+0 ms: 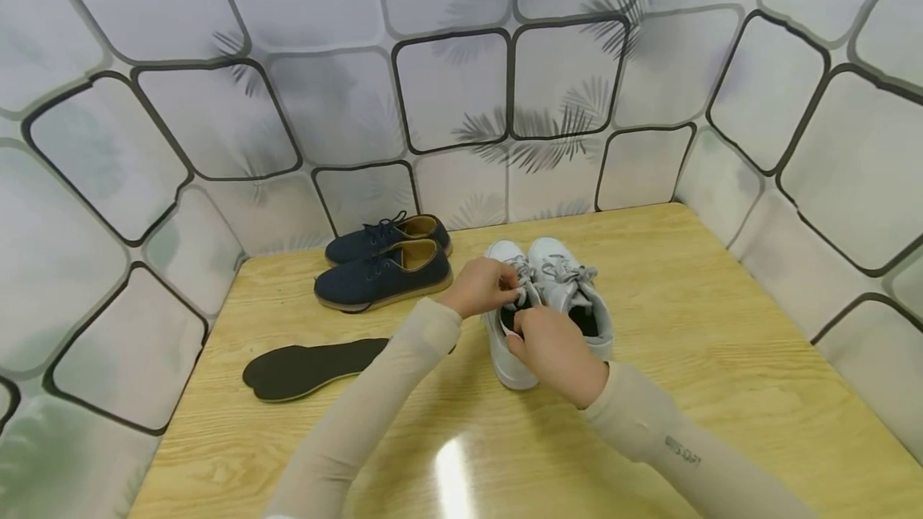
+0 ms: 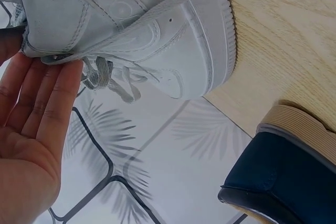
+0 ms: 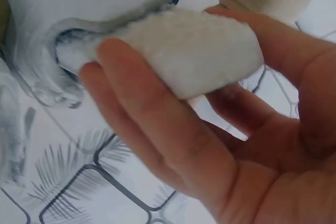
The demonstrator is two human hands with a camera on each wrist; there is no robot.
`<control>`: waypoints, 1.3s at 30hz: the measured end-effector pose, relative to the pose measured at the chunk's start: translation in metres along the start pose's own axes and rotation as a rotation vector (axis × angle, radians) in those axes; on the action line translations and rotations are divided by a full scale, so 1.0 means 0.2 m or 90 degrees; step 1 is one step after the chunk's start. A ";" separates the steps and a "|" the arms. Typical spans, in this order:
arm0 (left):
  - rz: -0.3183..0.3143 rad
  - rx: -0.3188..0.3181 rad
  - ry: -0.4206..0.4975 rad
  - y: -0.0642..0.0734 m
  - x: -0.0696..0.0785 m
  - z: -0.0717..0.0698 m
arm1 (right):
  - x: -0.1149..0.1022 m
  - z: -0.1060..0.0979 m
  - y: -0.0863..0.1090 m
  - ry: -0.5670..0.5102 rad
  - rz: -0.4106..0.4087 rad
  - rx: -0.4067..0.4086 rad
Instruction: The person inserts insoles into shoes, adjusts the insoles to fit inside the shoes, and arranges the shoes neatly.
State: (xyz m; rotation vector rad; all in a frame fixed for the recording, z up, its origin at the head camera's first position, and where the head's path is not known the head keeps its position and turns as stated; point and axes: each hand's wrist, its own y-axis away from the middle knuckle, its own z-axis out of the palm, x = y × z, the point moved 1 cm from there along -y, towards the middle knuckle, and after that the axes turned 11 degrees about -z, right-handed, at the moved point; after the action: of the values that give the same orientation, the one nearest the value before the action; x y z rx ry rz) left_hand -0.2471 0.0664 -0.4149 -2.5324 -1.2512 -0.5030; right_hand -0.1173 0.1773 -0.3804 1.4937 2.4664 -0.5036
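Two white lace-up sneakers stand side by side, toes toward the wall. My left hand (image 1: 479, 287) pinches the upper edge of the left sneaker (image 1: 513, 375) by its opening, beside the grey laces; in the left wrist view, its fingers lie under the edge of the sneaker (image 2: 173, 40). My right hand (image 1: 558, 347) is at the same opening. In the right wrist view, it holds the rounded white end of what looks like an insole (image 3: 205, 59) between thumb and fingers, the other end hidden inside the shoe. The right sneaker (image 1: 602, 331) stands against its mate, behind my right hand.
A dark insole (image 1: 310, 371) lies flat at the left on the wooden table (image 1: 721, 391), partly behind my left sleeve. Two navy lace-up shoes (image 1: 378, 279) stand behind it near the wall. Patterned walls (image 1: 461, 86) enclose the table at the back and sides.
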 end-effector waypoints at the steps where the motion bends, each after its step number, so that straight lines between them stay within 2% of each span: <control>1: -0.001 0.000 0.000 0.00 0.00 0.00 | 0.01 0.00 0.00 -0.009 -0.003 0.011; 10: -0.006 -0.002 0.000 -0.01 -0.01 0.01 | 0.08 0.06 -0.05 -0.038 -0.018 0.065; 15: -0.015 -0.001 0.001 0.00 0.00 0.02 | 0.12 0.10 -0.09 -0.040 -0.025 0.068; 20: -0.016 0.010 0.002 0.00 0.01 0.02 | 0.14 0.11 -0.11 -0.061 -0.034 0.021; 25: -0.016 0.003 0.001 0.00 0.01 0.02 | 0.15 0.05 -0.05 -0.104 -0.034 -0.045; 29: -0.017 0.005 0.005 0.00 0.00 0.00 | 0.15 0.01 -0.03 -0.113 -0.059 -0.046; 33: -0.012 0.012 0.005 0.00 0.00 -0.02 | 0.17 0.00 -0.05 -0.111 -0.082 -0.050; 39: -0.008 0.015 0.003 0.00 -0.01 -0.02 | 0.20 0.00 -0.10 -0.124 -0.088 -0.107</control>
State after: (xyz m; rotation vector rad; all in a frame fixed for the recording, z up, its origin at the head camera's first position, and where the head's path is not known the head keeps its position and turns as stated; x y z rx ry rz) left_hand -0.2485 0.0644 -0.4123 -2.5040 -1.2642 -0.4942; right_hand -0.1537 0.2005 -0.3912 1.1601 2.4026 -0.4301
